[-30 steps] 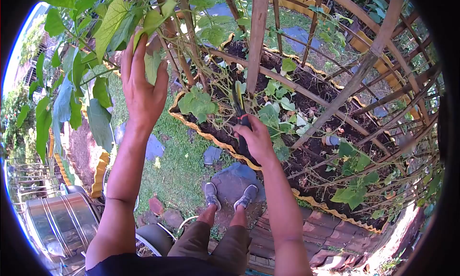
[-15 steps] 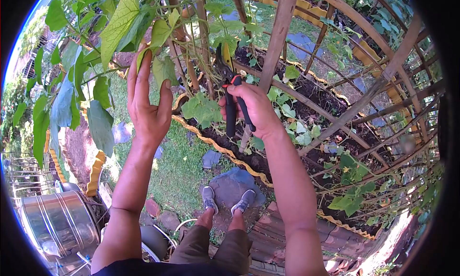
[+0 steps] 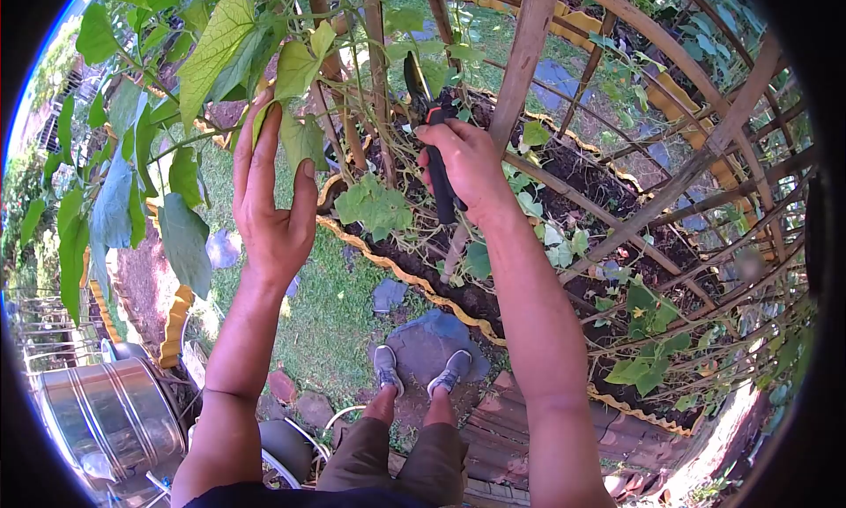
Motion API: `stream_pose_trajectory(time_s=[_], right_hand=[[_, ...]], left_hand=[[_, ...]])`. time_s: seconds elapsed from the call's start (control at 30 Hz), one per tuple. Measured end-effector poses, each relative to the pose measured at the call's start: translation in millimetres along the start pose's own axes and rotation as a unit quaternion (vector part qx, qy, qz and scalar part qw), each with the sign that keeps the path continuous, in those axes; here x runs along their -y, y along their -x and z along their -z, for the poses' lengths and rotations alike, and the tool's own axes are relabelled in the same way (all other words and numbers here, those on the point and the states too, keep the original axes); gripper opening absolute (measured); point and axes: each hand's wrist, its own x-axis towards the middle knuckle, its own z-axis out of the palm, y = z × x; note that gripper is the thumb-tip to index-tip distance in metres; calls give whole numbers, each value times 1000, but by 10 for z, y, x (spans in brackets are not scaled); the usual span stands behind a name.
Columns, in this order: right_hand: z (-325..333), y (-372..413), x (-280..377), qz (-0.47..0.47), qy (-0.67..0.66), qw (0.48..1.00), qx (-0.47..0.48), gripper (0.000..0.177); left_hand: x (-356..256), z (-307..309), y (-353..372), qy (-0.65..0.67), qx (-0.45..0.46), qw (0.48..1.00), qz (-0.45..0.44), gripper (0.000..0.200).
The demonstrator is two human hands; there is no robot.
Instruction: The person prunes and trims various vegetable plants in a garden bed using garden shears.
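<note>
My right hand [image 3: 465, 169] is wrapped round the black handles of a pair of pruning shears [image 3: 417, 81]. The blades point up and away, beside thin vine stems and a wooden trellis post [image 3: 375, 67]. The handles appear close together, partly hidden by my fingers. My left hand [image 3: 275, 217] is raised at the hanging vine, fingers stretched out and thumb apart. A yellow-green leaf [image 3: 295, 70] hangs over its fingertips, and part of a leaf shows between two fingers. Larger green leaves [image 3: 216, 59] hang to its left.
A bamboo lattice [image 3: 670, 195] arches over the right side. Wavy yellow edging [image 3: 414, 279] borders the soil bed. My feet stand at a flat stone [image 3: 429, 342] on grass. A metal drum [image 3: 110, 415] lies lower left; roof tiles [image 3: 520, 433] lie lower right.
The shears' handles, spread apart before, have come together in my right hand. That hand has turned and risen slightly. My left hand has barely moved among the leaves.
</note>
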Motion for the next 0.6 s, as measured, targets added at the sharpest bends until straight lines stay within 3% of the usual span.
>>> stream_pose_trajectory(time_s=[0.03,0.13,0.23,0.37,0.6], right_hand=[[-23,47,-23,2,-24,1000,-2,31],[-100,154,-61,104,301,939,-133,37],[-194,135,-113,158,387,889,-189,44],[-274,84,-58,117,460,864,-167,53],[-355,7,19,69,445,880,-151,49]], left_hand=[[-2,6,-12,6,-1,1000,0,63],[-47,25,-44,13,4,1000,-8,63],[-118,13,-55,26,15,999,-15,61],[-159,-2,-101,40,18,998,-37,60],[-183,19,-152,49,22,998,-40,57]])
